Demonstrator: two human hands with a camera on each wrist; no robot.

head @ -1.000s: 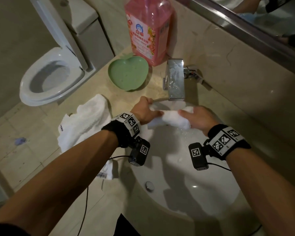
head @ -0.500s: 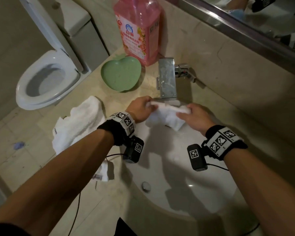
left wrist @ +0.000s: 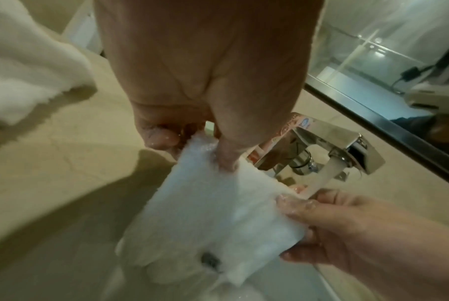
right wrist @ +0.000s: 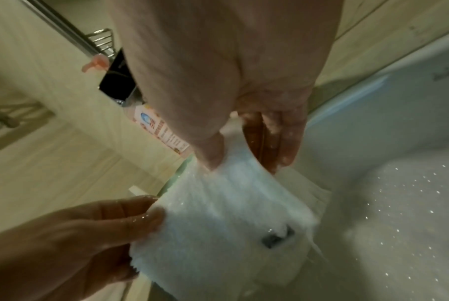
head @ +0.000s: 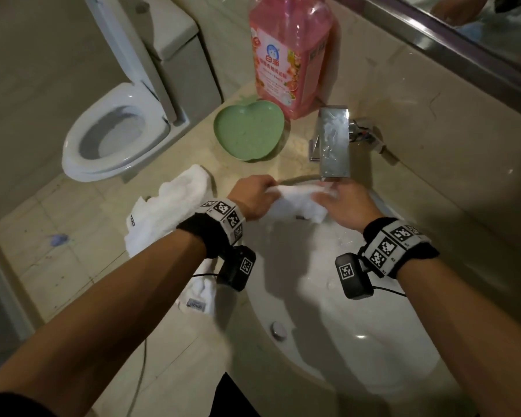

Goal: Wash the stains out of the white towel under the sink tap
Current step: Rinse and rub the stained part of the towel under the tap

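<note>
While both hands, left hand (head: 254, 195) and right hand (head: 346, 203), pinch the white towel (head: 295, 201) under the tap (head: 334, 142), splashing may soak the tabletop (head: 283, 164).

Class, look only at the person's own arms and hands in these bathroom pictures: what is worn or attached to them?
Both forearms are bare, with no sleeves. The left hand and right hand wear no gloves. Each wrist carries a black band topped by a white strip printed with square black-and-white code markers. A small black camera box, with its own marker, hangs under each wrist, trailing a thin black cable.
</note>
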